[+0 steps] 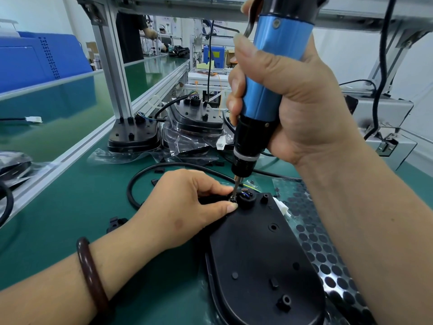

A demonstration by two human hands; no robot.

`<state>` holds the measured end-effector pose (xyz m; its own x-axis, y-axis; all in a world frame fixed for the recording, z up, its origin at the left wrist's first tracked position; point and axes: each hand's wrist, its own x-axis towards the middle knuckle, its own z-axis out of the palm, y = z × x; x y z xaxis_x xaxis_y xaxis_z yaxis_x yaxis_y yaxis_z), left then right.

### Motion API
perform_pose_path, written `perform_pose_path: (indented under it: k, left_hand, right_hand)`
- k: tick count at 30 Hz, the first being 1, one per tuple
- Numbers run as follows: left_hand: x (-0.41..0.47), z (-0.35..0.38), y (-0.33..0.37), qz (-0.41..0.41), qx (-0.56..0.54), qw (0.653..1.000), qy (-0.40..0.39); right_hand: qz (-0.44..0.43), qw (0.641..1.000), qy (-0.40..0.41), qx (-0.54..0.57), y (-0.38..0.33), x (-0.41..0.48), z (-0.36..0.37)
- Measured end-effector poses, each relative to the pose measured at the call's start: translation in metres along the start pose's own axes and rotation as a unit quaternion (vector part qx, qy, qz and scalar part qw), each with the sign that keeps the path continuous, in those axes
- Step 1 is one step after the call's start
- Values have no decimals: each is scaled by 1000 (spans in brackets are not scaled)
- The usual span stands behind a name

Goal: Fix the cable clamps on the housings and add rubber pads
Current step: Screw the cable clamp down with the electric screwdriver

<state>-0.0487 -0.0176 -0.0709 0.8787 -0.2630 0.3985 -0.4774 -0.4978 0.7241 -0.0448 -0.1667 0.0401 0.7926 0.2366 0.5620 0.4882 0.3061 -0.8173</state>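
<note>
Right hand drives a blue electric screwdriver while left hand pinches the small black cable clamp steady at the black plastic housing's twelve o'clock.

Green bench: black housing, rubber-pad sheet, looped cable, loose clamps, bagged housings at the back.

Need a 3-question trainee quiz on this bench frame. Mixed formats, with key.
1. True or false: the right hand grips the blue electric screwdriver with its bit pointing down.
2. Fill in: the sheet of round black rubber pads lies to the ____ of the black plastic housing.
3. The left hand pinches: A) the screwdriver's barrel B) the small part under its bit C) the pad sheet.
Key: 1 true; 2 right; 3 B.
</note>
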Motion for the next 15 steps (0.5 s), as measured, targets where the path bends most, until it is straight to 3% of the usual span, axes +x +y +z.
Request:
perform_pose_path:
  k: [15]
  left_hand:
    - [-1,0,0,-22,25,999,-6]
  right_hand:
    - [34,998,-55,20,6,10,3]
